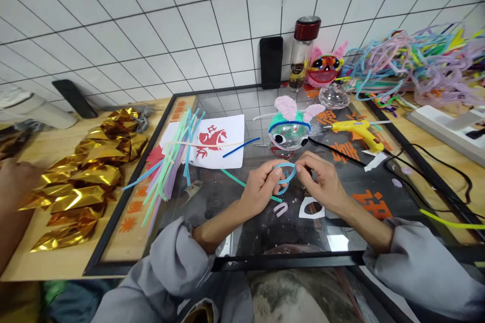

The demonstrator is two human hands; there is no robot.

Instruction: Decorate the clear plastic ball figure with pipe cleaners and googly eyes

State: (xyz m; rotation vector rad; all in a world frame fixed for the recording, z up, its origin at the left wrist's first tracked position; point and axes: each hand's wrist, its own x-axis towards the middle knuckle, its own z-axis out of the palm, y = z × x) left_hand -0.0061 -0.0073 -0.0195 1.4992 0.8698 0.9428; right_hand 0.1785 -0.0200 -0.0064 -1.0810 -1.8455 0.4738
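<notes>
Between my hands is a light blue pipe cleaner (285, 180), bent into loops. My left hand (263, 181) pinches the loops from the left, its fingers closed. My right hand (317, 176) pinches the upper right end of the same pipe cleaner. Just beyond my hands rests a clear ball (290, 133) with green on top, pink ears, a blue band and googly eyes. A green pipe cleaner (237, 182) lies partly behind my left hand. Below my hands are a small pale U-shaped piece (281, 209) and a white paper with a hole (303, 210).
Pipe cleaners (178, 156) lie across a white sheet (237, 126) on the left. A yellow glue gun (361, 133) with a black cord is at right. Behind stand a glass bottle (299, 63) and a pink-eared figure (322, 73). Gold foil (83, 181) lies beside another person's arm (15, 202).
</notes>
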